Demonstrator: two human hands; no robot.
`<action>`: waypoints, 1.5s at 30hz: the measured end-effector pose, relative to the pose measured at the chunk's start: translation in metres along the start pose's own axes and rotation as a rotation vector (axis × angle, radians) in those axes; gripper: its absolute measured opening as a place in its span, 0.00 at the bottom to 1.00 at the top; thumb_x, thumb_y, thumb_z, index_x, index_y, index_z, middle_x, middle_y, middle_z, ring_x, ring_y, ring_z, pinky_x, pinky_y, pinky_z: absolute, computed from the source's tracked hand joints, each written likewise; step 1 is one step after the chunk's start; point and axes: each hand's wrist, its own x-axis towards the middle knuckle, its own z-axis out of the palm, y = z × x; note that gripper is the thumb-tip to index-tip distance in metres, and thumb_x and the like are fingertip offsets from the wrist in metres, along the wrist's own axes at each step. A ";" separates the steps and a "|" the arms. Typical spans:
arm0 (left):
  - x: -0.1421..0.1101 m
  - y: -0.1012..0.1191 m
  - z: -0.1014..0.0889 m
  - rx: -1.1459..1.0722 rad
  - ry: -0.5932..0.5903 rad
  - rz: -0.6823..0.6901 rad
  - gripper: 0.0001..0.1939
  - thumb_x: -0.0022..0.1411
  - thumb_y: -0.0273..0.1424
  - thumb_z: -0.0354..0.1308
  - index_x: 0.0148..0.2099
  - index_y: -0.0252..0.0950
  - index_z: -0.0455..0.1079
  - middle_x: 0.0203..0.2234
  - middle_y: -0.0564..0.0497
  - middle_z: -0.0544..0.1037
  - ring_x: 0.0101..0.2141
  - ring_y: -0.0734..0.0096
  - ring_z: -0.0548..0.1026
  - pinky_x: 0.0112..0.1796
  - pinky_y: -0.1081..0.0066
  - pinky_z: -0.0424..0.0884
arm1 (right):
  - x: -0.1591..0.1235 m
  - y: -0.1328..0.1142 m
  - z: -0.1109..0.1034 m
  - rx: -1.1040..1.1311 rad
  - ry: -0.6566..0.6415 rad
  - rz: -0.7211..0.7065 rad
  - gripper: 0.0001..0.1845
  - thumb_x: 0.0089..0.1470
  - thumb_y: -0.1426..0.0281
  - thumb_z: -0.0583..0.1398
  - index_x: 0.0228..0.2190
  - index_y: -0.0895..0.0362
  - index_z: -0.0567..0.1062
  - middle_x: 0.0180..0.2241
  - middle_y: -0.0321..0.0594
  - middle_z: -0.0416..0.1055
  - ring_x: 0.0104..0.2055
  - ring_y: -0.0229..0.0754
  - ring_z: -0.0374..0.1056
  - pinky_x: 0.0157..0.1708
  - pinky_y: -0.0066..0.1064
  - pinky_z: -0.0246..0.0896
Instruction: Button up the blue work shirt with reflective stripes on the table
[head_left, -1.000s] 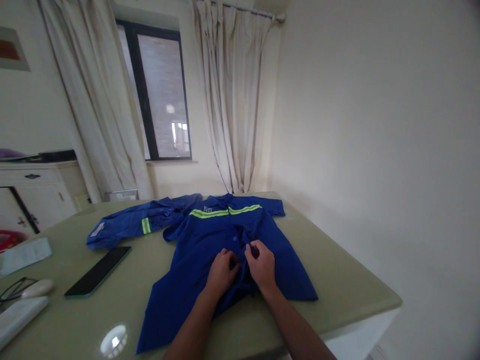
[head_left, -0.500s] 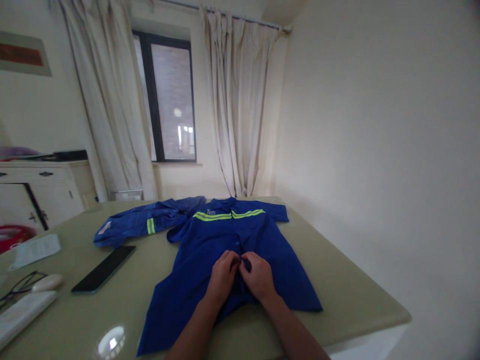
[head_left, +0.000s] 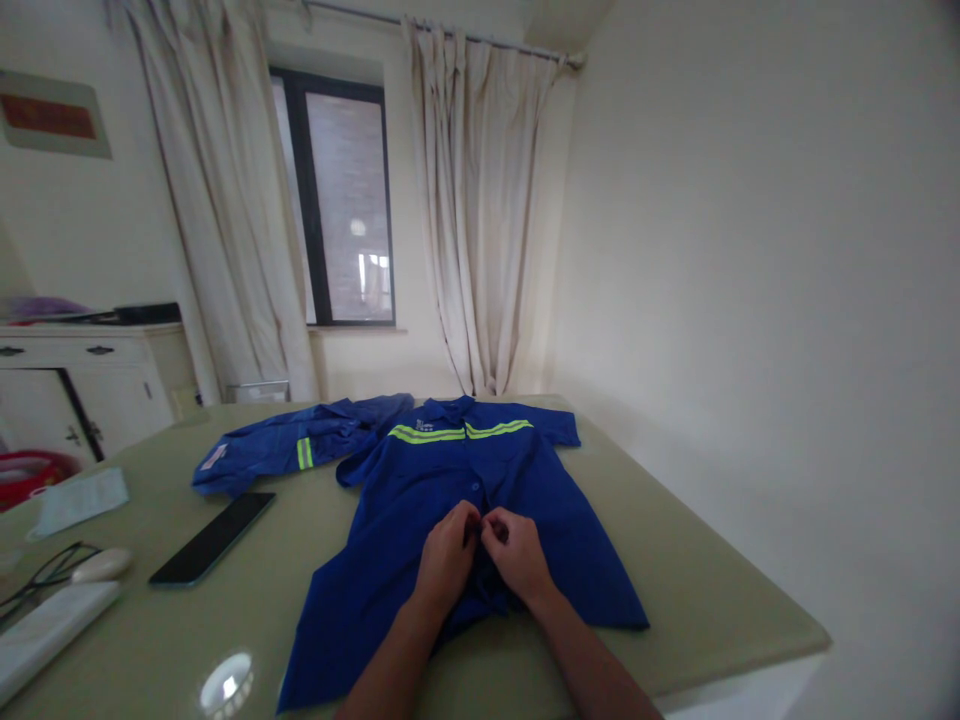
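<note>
A blue short-sleeved work shirt lies face up on the table, its collar pointing away from me and a yellow-green reflective band across the chest. Both hands meet at its front opening, below a visible button. My left hand is closed, its fingertips pinching the shirt's front edge. Close beside it, my right hand pinches the other side of the opening with thumb and forefinger. The cloth right between the fingertips is mostly hidden, and any button there cannot be made out.
Folded blue clothing with a reflective strip lies beyond the shirt's left sleeve. On the left of the table are a phone, a face mask, glasses, a computer mouse and a white slab-like object. A wall rises along the right.
The view has shifted slightly. Both hands stay at the shirt's opening, with the fingers moved only a little and the cloth beneath the wrists bunched differently.
</note>
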 end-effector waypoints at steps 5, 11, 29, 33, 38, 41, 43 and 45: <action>0.002 -0.003 0.000 -0.092 0.023 0.041 0.10 0.58 0.21 0.50 0.39 0.41 0.67 0.32 0.54 0.76 0.35 0.67 0.75 0.37 0.71 0.66 | 0.002 0.002 0.001 0.038 0.013 0.028 0.10 0.56 0.68 0.57 0.28 0.56 0.77 0.22 0.36 0.74 0.25 0.40 0.70 0.26 0.26 0.58; 0.004 -0.004 -0.001 -0.212 -0.021 0.068 0.12 0.57 0.20 0.49 0.41 0.40 0.66 0.32 0.53 0.75 0.34 0.69 0.74 0.38 0.72 0.68 | 0.003 0.003 0.001 0.066 0.031 0.020 0.09 0.56 0.68 0.57 0.29 0.56 0.77 0.23 0.36 0.74 0.24 0.39 0.69 0.26 0.26 0.58; 0.006 -0.007 -0.001 -0.291 -0.002 -0.040 0.06 0.59 0.26 0.53 0.39 0.38 0.69 0.31 0.53 0.78 0.34 0.67 0.77 0.37 0.71 0.70 | 0.006 0.015 0.002 -0.045 -0.030 0.070 0.04 0.49 0.75 0.61 0.28 0.56 0.77 0.25 0.34 0.68 0.27 0.37 0.65 0.29 0.26 0.56; 0.007 -0.012 -0.002 -0.320 -0.040 -0.061 0.05 0.60 0.32 0.57 0.38 0.38 0.70 0.31 0.52 0.78 0.34 0.66 0.77 0.37 0.70 0.70 | 0.005 0.011 -0.001 -0.126 -0.061 0.066 0.04 0.50 0.75 0.61 0.29 0.55 0.77 0.27 0.34 0.69 0.29 0.37 0.65 0.29 0.25 0.55; 0.012 -0.024 0.001 -0.429 0.010 -0.097 0.07 0.56 0.32 0.60 0.38 0.37 0.70 0.32 0.50 0.78 0.35 0.66 0.77 0.38 0.69 0.72 | 0.002 0.004 -0.004 -0.218 -0.029 0.014 0.04 0.55 0.73 0.60 0.30 0.53 0.75 0.30 0.35 0.69 0.31 0.38 0.66 0.32 0.26 0.55; 0.014 -0.025 0.002 -0.406 0.046 -0.137 0.08 0.54 0.32 0.61 0.37 0.36 0.71 0.31 0.50 0.78 0.33 0.66 0.77 0.36 0.69 0.72 | 0.001 0.000 -0.006 -0.262 -0.016 -0.017 0.04 0.57 0.73 0.58 0.32 0.53 0.74 0.32 0.35 0.68 0.32 0.37 0.66 0.32 0.26 0.54; 0.013 -0.023 0.001 -0.347 0.059 -0.168 0.07 0.53 0.31 0.60 0.36 0.37 0.71 0.29 0.51 0.78 0.31 0.67 0.77 0.35 0.70 0.71 | 0.001 -0.002 -0.007 -0.275 -0.035 -0.035 0.05 0.57 0.73 0.58 0.32 0.53 0.73 0.33 0.34 0.68 0.32 0.37 0.66 0.32 0.26 0.54; 0.012 -0.020 0.001 -0.299 0.063 -0.183 0.06 0.53 0.31 0.59 0.36 0.37 0.71 0.28 0.51 0.79 0.30 0.67 0.77 0.34 0.70 0.71 | 0.000 -0.002 -0.006 -0.269 -0.056 -0.046 0.05 0.58 0.73 0.57 0.33 0.53 0.73 0.34 0.34 0.68 0.33 0.37 0.66 0.33 0.26 0.54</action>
